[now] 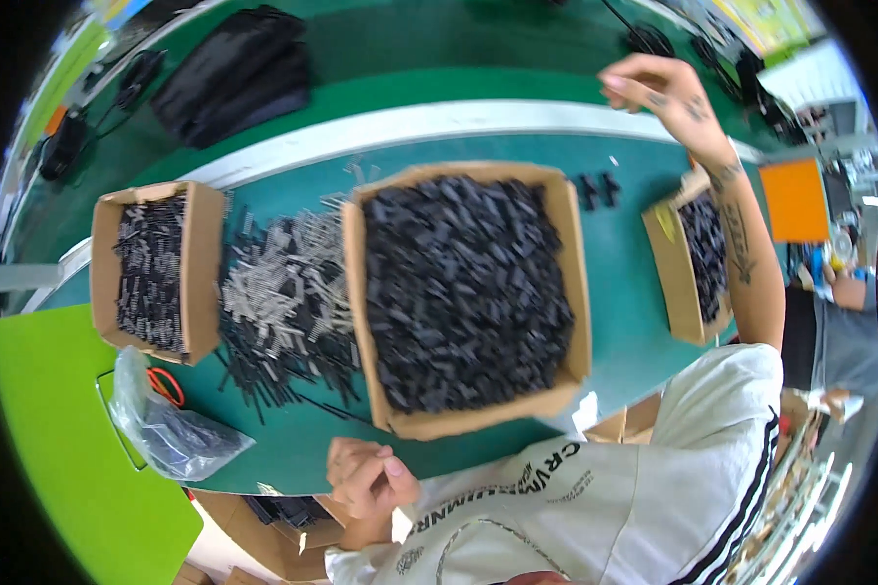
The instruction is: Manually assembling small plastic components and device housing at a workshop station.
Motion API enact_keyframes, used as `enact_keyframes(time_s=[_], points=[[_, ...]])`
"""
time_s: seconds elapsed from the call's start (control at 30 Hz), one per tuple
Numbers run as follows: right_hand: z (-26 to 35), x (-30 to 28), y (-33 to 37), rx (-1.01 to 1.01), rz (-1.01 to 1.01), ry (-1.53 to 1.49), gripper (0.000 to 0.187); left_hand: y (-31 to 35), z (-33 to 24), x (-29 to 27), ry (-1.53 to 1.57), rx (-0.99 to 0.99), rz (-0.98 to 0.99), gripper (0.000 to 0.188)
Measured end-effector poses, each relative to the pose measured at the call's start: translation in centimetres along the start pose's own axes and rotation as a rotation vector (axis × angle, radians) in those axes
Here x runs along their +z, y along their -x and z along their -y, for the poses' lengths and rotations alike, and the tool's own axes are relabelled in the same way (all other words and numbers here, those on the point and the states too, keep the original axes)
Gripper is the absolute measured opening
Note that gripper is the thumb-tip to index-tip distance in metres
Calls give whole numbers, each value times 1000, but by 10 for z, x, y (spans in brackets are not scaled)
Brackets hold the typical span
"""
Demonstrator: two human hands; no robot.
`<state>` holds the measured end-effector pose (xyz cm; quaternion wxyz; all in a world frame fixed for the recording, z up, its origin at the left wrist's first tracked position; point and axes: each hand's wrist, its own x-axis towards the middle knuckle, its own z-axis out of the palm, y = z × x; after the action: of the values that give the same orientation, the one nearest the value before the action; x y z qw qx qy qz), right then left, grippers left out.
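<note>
A large cardboard box (357, 302) full of small black plastic pieces (463, 292) stands in the middle of the green table (619, 263). My left hand (366, 478) is at the near table edge, below the box's near left corner. Its fingers are curled in, and anything inside them is hidden. At the far right my right hand (658, 93) is raised beyond the white rail (458, 119), thumb and fingers pinched together. I cannot make out what it holds, if anything. Several small black parts (598, 190) lie beside the large box, nearest to that hand.
Silvery and black thin strips (288, 283) lie heaped left of the large box. A smaller carton (203, 273) of similar strips stands beyond them, near a clear plastic bag (180, 429) and orange-handled scissors (166, 386). Under my right forearm is another carton (675, 283). A black cloth (234, 78) lies far left.
</note>
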<state>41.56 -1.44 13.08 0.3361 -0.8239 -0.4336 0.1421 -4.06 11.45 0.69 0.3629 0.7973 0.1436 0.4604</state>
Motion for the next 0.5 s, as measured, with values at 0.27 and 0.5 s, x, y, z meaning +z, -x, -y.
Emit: enact_keyframes(time_s=[0.27, 0.5], points=[[-71, -50, 233, 557, -35, 459, 34, -89, -37, 73, -297, 113, 690, 45], [-87, -16, 275, 200, -223, 485, 25, -81, -43, 81, -444, 264, 750, 32]])
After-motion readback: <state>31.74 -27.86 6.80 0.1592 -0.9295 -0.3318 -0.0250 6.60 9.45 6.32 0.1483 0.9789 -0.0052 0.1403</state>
